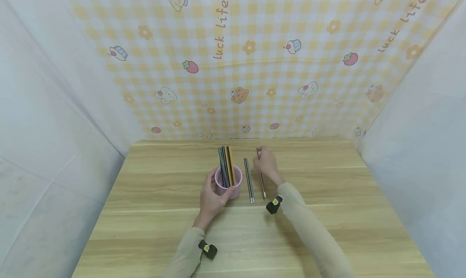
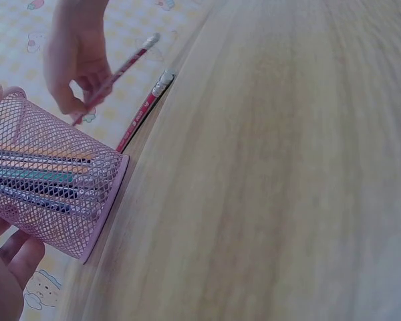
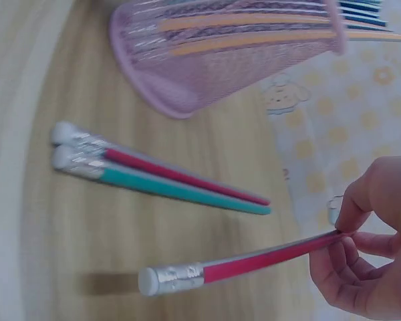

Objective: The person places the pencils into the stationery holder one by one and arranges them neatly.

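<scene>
A pink mesh pencil cup (image 1: pixel 228 192) stands on the table, filled with several pencils (image 1: pixel 226 164). My left hand (image 1: pixel 212 199) grips its near side, thumb in front and fingers round the left. To the right of the cup, my right hand (image 1: pixel 266 163) pinches a red pencil (image 3: pixel 254 261) near its far end; the white eraser end points back toward me, raised off the wood in the right wrist view. Between cup and right hand, two pencils (image 1: pixel 249 181) lie side by side on the table, one red and one green (image 3: pixel 180 194), erasers nearest me.
The wood-grain table (image 1: pixel 164 229) meets a yellow checked cloth (image 1: pixel 255 75) with cartoon prints at its back edge. White sheets (image 1: pixel 43 148) hang at the left and right sides. Dark wrist cameras (image 1: pixel 208 249) sit on both sleeves.
</scene>
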The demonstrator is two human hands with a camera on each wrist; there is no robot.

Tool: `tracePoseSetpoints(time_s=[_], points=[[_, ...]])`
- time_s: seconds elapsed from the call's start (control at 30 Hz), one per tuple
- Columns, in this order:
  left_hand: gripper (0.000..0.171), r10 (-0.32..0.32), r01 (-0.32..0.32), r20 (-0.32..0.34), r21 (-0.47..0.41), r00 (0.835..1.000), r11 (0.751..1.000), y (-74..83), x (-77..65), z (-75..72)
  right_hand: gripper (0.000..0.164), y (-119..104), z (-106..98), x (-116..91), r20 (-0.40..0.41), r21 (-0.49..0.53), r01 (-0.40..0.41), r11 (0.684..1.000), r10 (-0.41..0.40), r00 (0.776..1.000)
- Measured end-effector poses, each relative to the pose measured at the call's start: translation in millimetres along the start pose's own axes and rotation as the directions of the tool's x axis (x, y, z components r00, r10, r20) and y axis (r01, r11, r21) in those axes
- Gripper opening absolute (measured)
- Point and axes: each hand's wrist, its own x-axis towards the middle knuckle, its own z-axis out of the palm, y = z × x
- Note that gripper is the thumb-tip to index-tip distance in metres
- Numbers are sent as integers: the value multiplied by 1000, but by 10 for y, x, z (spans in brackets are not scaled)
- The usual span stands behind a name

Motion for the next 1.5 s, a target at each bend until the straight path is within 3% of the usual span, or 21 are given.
tracePoseSetpoints(time_s=[0.3, 0.47, 0.8, 0.97, 1.23, 1.33, 1.5], points=[[83, -12, 12, 1, 0, 1000, 1000, 10, -3, -7, 49, -199, -206, 4, -15, 74, 16, 997, -15, 1000], [84, -12, 12, 0, 1, 1000, 1000, 8, -4, -6, 50, -332, -301, -3, -47, 116, 109, 987, -105, 993], [83, 15, -15, -8, 25, 1000, 1000, 20, -9, -11, 46, -699, -399, -43, -159, 133, 278, 951, -256, 953], [83, 5, -5, -5, 15, 1000, 1000, 23, -8, -15, 44, -897, -416, -83, -232, 181, 324, 929, -280, 932], [83, 29, -29, -19, -23, 999, 999, 15, -6, -3, 42, -1177, -393, -156, -292, 275, 445, 852, -367, 883], [83, 16, -17, -15, -27, 1000, 1000, 137, -5, -19, 42, -1224, -342, -161, -292, 290, 454, 842, -374, 880], [83, -22, 22, 1, -23, 1000, 1000, 141, -5, -29, 41, -1255, -235, -183, -267, 298, 442, 846, -371, 890]])
